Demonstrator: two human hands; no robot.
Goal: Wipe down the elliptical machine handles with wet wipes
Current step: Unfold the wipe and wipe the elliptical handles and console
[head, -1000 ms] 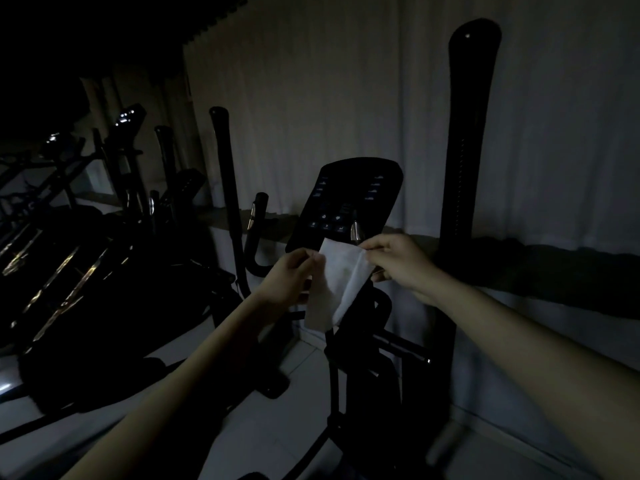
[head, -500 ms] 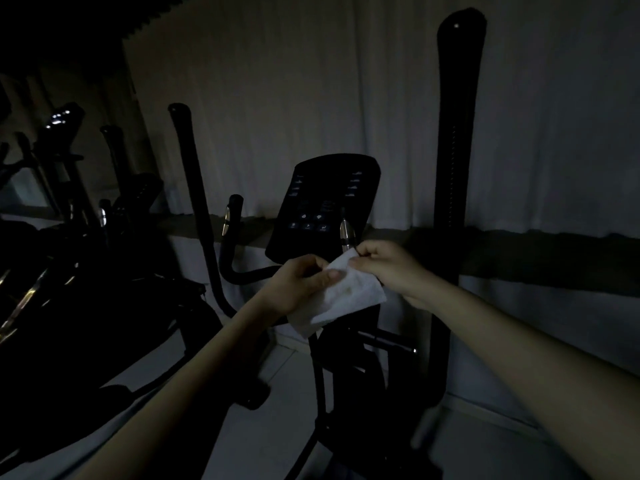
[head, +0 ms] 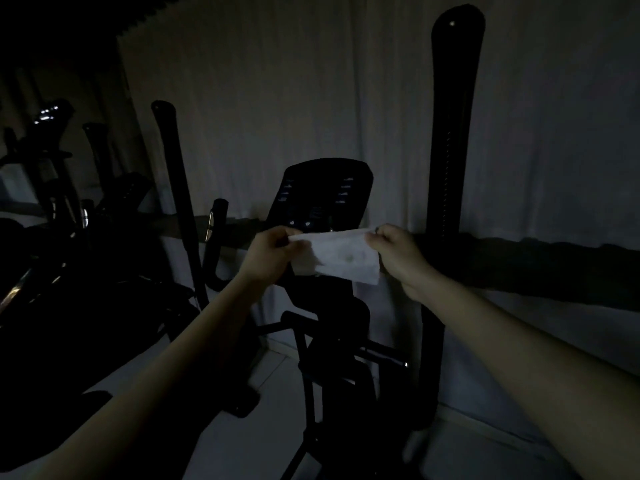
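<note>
In a dim room I hold a white wet wipe (head: 341,259) stretched flat between both hands, just below the elliptical's black console (head: 322,192). My left hand (head: 268,254) pinches its left edge and my right hand (head: 398,254) pinches its right edge. The tall right handle (head: 450,133) rises behind my right hand. The thinner left handle (head: 176,188) stands to the left, apart from my hands. A short curved inner grip (head: 214,237) sits between the left handle and the console.
A pale curtain (head: 294,98) hangs behind the machine above a dark ledge (head: 536,261). Other exercise machines (head: 62,209) crowd the dark left side. Light floor tiles (head: 242,445) show under the elliptical's frame (head: 332,358).
My hands have drawn apart, pulling the folded wipe out wide and flat. The view has shifted a little to the right.
</note>
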